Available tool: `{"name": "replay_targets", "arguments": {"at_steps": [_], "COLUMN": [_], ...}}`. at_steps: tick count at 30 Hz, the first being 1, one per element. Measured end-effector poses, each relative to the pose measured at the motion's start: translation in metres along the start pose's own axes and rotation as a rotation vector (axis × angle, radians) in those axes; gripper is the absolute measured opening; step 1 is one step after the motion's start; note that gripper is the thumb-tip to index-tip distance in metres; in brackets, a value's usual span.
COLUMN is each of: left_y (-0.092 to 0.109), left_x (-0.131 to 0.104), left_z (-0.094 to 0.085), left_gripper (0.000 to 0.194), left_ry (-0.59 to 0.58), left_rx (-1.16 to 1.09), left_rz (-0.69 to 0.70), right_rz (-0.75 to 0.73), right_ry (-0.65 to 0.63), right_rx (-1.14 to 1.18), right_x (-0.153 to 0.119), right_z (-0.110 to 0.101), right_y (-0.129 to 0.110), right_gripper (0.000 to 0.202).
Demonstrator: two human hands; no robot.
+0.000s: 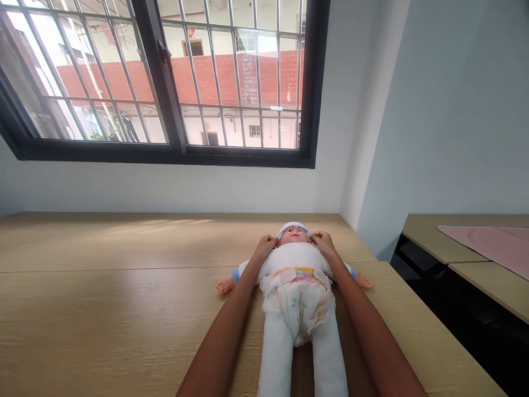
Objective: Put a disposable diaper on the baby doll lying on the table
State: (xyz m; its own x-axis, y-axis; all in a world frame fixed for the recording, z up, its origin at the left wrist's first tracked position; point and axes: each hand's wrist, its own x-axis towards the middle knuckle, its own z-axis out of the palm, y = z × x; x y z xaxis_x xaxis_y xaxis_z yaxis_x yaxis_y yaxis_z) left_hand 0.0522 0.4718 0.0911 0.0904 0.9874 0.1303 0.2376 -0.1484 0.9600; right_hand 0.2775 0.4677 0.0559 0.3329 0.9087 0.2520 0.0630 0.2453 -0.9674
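Doll (298, 286) on its back, head toward twelve o'clock, feet cut off at six; left hand (266, 245) and right hand (323, 241) pinching its white cap (291, 227) at nine and three.

Both hands, left (266, 244) and right (323, 241), pinch doll's hat (291, 226) edges.

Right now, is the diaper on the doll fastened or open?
Fastened. The diaper wraps the waist of the doll, and its tabs lie closed across the front band. The doll lies on its back on the table.
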Motion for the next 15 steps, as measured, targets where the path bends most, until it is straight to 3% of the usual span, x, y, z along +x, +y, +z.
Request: {"name": "replay_targets", "arguments": {"at_steps": [4, 9, 15], "left_y": [0.001, 0.002, 0.002], "left_x": [-0.001, 0.001, 0.003], "left_z": [0.0, 0.0, 0.0], "left_gripper": [0.008, 0.021, 0.031], "left_ry": [0.019, 0.024, -0.034], "left_rx": [-0.077, -0.143, -0.174], "left_rz": [0.116, 0.228, 0.275], "right_rz": [-0.059, -0.133, -0.12], "right_ry": [0.001, 0.003, 0.004], "right_rx": [0.029, 0.068, 0.088], "right_x": [-0.005, -0.009, -0.016], "right_z": [0.001, 0.004, 0.006], "right_y": [-0.007, -0.021, -0.03], "right_gripper": [0.013, 0.022, 0.029]}}
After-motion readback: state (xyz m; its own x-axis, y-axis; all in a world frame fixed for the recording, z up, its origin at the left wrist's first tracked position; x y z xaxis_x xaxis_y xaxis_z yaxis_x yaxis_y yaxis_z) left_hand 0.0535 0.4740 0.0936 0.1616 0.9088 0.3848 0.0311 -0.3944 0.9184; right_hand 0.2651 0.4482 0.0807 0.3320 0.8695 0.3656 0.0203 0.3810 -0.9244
